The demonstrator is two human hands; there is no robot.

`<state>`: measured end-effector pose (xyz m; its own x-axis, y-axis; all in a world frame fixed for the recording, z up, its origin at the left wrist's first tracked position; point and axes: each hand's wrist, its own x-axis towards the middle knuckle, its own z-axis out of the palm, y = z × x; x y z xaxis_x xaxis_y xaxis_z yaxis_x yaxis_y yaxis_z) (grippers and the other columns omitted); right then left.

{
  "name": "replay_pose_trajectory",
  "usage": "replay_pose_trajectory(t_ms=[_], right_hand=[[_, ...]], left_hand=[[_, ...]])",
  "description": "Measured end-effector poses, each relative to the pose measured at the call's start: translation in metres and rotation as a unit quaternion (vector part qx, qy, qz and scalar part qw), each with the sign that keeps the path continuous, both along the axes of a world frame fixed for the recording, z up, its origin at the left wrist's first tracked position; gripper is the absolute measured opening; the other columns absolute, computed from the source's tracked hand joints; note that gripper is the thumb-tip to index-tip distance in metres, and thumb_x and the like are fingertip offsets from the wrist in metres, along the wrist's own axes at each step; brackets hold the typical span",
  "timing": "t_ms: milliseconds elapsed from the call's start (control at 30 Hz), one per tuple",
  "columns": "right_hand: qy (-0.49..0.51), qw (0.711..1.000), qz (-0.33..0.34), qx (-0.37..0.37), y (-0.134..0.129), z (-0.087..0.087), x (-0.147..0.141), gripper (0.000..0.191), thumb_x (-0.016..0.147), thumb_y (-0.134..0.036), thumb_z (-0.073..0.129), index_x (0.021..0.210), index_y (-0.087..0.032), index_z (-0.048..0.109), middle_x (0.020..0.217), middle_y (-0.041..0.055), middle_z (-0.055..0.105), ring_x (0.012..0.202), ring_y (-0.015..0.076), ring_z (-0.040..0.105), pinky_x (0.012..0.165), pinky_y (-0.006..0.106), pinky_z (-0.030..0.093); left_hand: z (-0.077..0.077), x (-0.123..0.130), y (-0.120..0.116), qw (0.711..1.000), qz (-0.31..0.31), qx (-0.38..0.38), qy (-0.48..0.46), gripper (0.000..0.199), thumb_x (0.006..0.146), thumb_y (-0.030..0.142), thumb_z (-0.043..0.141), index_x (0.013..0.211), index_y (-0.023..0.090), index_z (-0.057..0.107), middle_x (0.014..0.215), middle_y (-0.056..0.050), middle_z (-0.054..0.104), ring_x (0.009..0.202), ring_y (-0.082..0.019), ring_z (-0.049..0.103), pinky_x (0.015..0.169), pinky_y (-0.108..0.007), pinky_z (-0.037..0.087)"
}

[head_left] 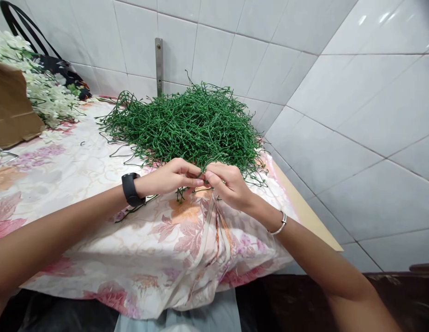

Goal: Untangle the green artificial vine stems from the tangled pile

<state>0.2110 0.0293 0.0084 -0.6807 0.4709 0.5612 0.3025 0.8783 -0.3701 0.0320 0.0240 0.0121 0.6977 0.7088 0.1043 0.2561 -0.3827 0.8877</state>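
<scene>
A large tangled heap of green artificial stems (190, 124) lies on the floral tablecloth (79, 193). In front of it, my left hand (171, 177) and my right hand (230, 182) meet fingertip to fingertip. Both are closed in a pinch on green plastic stems (202, 171), whose thin ends poke out between and above the fingers. A few stem tips (180, 194) hang just below my left fingers. One longer dark stem (136, 210) reaches out under my left wrist. How many stems are pinched is hidden by the fingers.
At the left, white artificial flowers (50, 90) stand beside brown cardboard (14, 103), with a dark bag (58, 69) behind. White tiled walls (214, 50) close off the back and right. A metal bracket (159, 67) is fixed to the back wall. The tablecloth bunches up below my hands.
</scene>
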Motion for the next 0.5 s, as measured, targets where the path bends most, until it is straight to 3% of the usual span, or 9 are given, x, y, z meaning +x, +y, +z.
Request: replay_pose_trajectory(t_ms=[133, 267, 367, 500], right_hand=[[0.069, 0.985, 0.018, -0.160, -0.0020, 0.0019, 0.0000, 0.033, 0.085, -0.026, 0.033, 0.054, -0.016, 0.040, 0.053, -0.0031, 0.039, 0.051, 0.0063, 0.037, 0.050, 0.022, 0.029], [0.144, 0.937, 0.015, -0.319, -0.0043, 0.0039, -0.0027, 0.035, 0.082, -0.030, 0.036, 0.051, -0.016, 0.039, 0.052, -0.0032, 0.041, 0.048, 0.0056, 0.039, 0.047, 0.021, 0.030], [0.172, 0.906, 0.014, -0.387, -0.0059, 0.0045, -0.0053, 0.039, 0.081, -0.034, 0.037, 0.046, -0.017, 0.033, 0.050, -0.0027, 0.044, 0.045, 0.0054, 0.040, 0.045, 0.021, 0.030], [0.177, 0.887, 0.032, -0.425, -0.0072, 0.0031, -0.0062, 0.041, 0.081, -0.041, 0.035, 0.047, -0.017, 0.033, 0.048, -0.0023, 0.047, 0.045, 0.0058, 0.041, 0.044, 0.020, 0.028]], left_hand=[[-0.0024, 0.0038, -0.0031, 0.995, -0.007, -0.070, -0.070, 0.020, 0.076, 0.027, 0.055, 0.066, 0.011, 0.058, 0.056, 0.001, 0.054, 0.053, -0.008, 0.047, 0.053, -0.021, 0.038], [-0.0056, 0.0069, -0.0055, 0.984, -0.013, -0.123, -0.125, 0.018, 0.077, 0.026, 0.055, 0.067, 0.011, 0.058, 0.056, 0.000, 0.056, 0.056, -0.009, 0.050, 0.057, -0.021, 0.039], [-0.0058, 0.0086, -0.0073, 0.982, -0.015, -0.130, -0.139, 0.015, 0.077, 0.025, 0.056, 0.071, 0.011, 0.060, 0.057, 0.001, 0.055, 0.055, -0.008, 0.050, 0.057, -0.021, 0.039], [-0.0024, 0.0092, -0.0095, 0.984, -0.025, -0.113, -0.138, 0.014, 0.075, 0.024, 0.058, 0.075, 0.011, 0.062, 0.063, -0.001, 0.056, 0.055, -0.008, 0.048, 0.057, -0.022, 0.041]])
